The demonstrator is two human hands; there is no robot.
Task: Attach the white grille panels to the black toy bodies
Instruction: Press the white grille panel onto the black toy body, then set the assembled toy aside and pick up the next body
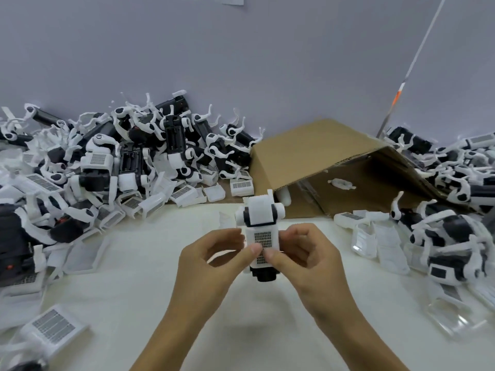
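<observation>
While both forearms reach up from the bottom edge, the left hand [214, 259] and the right hand [308, 257] meet above the white tabletop [241, 317], each grasping the black plastic toy body [263, 273] that sits between them, held clear of the table. The white rectangular grille panel [262, 243] with its grey mesh lies on the upper face of that body, and both thumbs press side by side on the panel's lower half while the curled fingers wrap the toy's sides. Above the panel a white rounded head piece with side knobs [261, 211] tops the toy. At the near left lies a loose white grille panel [53, 326] flat on the table. To the right, clear plastic trays [380, 249] lie among finished black-and-white toys [450, 253]. Farther back, a brown cardboard box [321, 156] lies tipped on its side, its open mouth facing the table. Left of it, a large heap of black-and-white toy parts [120, 156] rises against the pale grey wall [241, 62].
</observation>
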